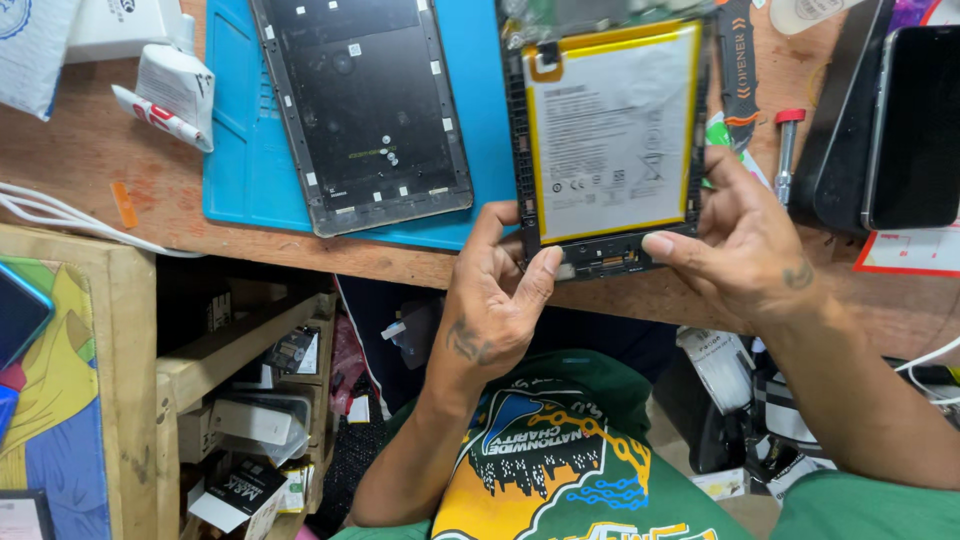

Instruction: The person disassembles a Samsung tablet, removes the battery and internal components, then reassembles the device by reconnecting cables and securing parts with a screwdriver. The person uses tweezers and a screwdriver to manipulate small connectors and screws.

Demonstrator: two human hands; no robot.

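We hold the opened tablet [610, 140] at the desk edge: left hand [495, 300] pinches its bottom edge, right hand [745, 235] grips the bottom-right corner. Back cover [365, 110] already off, lying on the blue mat [235, 150]; battery [610, 125] still seated.

A single head-worn camera looks steeply down from close above the wooden counter [90, 170], facing forward past the wearer's green shirt [560, 470] at 6 o'clock, with both hands near centre, a blue mat [235, 130] toward 11 o'clock and shelves [250, 340] at 8 o'clock.
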